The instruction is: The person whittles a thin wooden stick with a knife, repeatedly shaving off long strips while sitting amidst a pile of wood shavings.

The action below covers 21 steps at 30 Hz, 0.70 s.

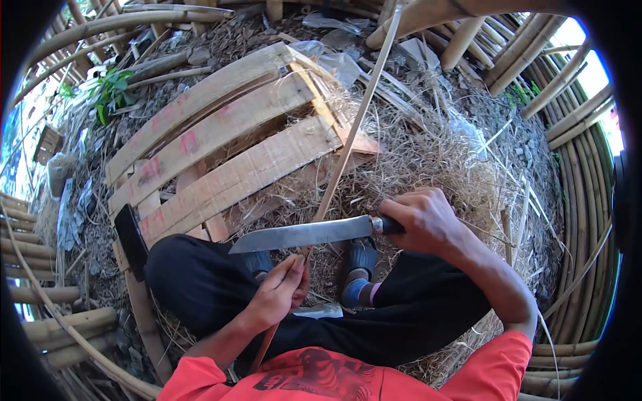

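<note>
My right hand point(426, 219) is closed round the dark handle of a large knife point(307, 234), its broad blade pointing left. A long thin bamboo strip point(352, 137) runs from the top of the view down toward my lap. My left hand point(282, 287) grips this strip low down, just below the blade. The blade crosses the strip a little above my left fingers, overlapping it in this view. Below the left hand, the strip's lower end passes toward my red shirt.
A slatted wooden pallet point(254, 170) lies ahead to the left, with a dark phone point(131, 240) at its near corner. Loose shavings point(428, 167) cover the ground around my sandalled feet. Bamboo poles point(582, 220) line the right side, and more poles point(73, 327) stack at lower left.
</note>
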Each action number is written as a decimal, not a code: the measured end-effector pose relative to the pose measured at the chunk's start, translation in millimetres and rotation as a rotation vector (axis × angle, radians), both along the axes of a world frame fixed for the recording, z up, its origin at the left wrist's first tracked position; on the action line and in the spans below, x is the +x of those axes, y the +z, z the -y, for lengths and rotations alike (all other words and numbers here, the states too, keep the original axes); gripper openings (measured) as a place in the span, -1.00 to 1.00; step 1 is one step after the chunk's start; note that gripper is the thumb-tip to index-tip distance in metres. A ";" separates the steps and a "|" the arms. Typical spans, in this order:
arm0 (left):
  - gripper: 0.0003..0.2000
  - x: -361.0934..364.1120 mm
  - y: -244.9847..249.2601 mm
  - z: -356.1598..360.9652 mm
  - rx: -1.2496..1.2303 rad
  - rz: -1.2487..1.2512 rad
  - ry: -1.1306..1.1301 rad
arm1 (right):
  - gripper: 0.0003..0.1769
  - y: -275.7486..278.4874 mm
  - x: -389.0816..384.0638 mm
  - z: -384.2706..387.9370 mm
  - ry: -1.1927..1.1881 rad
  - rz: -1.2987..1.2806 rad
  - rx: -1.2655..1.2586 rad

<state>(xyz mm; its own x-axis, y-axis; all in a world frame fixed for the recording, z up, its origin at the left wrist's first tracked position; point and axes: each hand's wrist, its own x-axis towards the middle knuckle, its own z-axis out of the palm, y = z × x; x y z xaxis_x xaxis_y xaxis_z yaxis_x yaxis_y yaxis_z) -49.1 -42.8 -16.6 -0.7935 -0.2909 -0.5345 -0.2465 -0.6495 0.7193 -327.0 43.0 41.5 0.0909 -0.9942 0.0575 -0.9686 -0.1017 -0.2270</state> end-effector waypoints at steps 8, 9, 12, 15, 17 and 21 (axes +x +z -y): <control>-0.63 -8.2 8.4 1.9 0.099 -0.138 0.012 | -0.71 -7.4 12.0 15.2 0.062 0.076 0.106; -0.63 -8.6 7.5 2.7 0.109 -0.154 0.008 | -0.72 -9.0 11.6 17.0 0.059 0.084 0.131; -0.62 -7.5 3.5 3.3 0.130 -0.183 -0.006 | -0.73 -12.5 12.8 19.8 0.045 0.095 0.179; -0.63 -3.1 2.0 2.8 0.147 -0.169 -0.019 | -0.75 -18.3 11.2 22.2 0.039 0.075 0.131; -0.64 -0.9 2.8 2.1 0.117 -0.139 0.003 | -0.79 -22.5 7.1 22.3 0.009 0.060 0.079; -0.65 -0.3 5.0 4.9 0.019 -0.095 0.052 | -0.87 -30.0 -11.7 23.6 -0.061 0.018 -0.046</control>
<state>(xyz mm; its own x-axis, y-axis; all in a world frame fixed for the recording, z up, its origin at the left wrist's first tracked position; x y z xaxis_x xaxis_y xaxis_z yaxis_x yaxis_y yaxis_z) -49.4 -47.7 -11.6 -0.8252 -0.3231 -0.4633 -0.1434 -0.6735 0.7251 -338.7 19.4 11.5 0.0289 -0.9941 0.1043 -0.9691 -0.0534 -0.2407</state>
